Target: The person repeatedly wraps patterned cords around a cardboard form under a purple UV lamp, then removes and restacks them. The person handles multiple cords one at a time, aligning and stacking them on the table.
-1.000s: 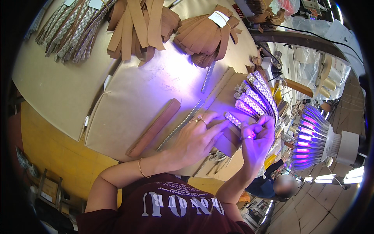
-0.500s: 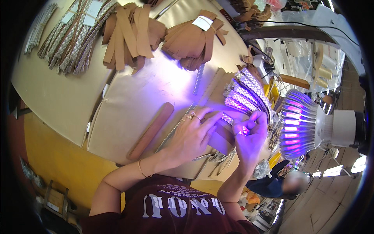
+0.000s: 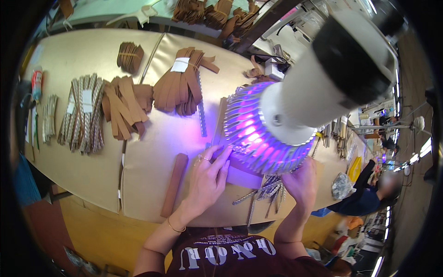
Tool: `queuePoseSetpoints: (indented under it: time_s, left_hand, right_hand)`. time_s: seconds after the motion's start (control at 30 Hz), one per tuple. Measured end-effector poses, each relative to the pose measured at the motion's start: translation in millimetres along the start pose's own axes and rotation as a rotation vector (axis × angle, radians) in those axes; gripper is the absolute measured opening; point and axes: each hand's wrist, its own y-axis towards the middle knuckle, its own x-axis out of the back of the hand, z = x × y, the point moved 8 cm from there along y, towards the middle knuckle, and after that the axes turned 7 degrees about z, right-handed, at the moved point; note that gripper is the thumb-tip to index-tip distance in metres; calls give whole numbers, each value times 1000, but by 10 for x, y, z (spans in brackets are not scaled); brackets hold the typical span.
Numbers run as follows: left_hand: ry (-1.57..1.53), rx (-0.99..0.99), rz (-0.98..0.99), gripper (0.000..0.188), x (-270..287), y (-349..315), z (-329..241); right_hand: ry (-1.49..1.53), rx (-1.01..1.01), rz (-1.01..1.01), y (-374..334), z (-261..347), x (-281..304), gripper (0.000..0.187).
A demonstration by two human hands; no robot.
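Note:
My left hand (image 3: 208,177) lies over the work, palm down, its fingers stretched toward a lit patch at the lower left rim of a finned lamp (image 3: 247,124). A short bit of braided strip (image 3: 238,149) shows by its fingertips. Under the lamp runs a flat brown leather-like band (image 3: 243,177). My right hand (image 3: 302,183) is at the lamp's lower right rim; its fingers are mostly hidden behind the lamp, and so is anything in them. Several thin braided cords (image 3: 272,188) lie between the hands.
The large lamp blocks much of the right side. A brown wooden bar (image 3: 175,185) lies left of my left hand. Bundled brown straps (image 3: 177,87), loose brown straps (image 3: 124,108) and braided bundles (image 3: 82,122) lie farther left. At the right is another person (image 3: 360,194).
The view has shifted, so the lamp now covers the braided straps and my right fingers, which earlier were pinched near a braided strip. My left hand still lies beside the strip.

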Motion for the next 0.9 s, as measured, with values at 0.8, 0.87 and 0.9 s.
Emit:
queuePoseSetpoints:
  time_s: [0.8,0.87,0.9]
  left_hand:
    - [170,37,87,39,-10,69,-103]
    - [168,44,90,39,-16,65,-64]
    - [178,32,83,39,-14,59,-61]
  right_hand:
    - [541,-148,58,-28,-876,-582,46]
    - [751,-102,65,-55,-935,-647,43]
    - [827,-117,76,-73,-985,-679,42]
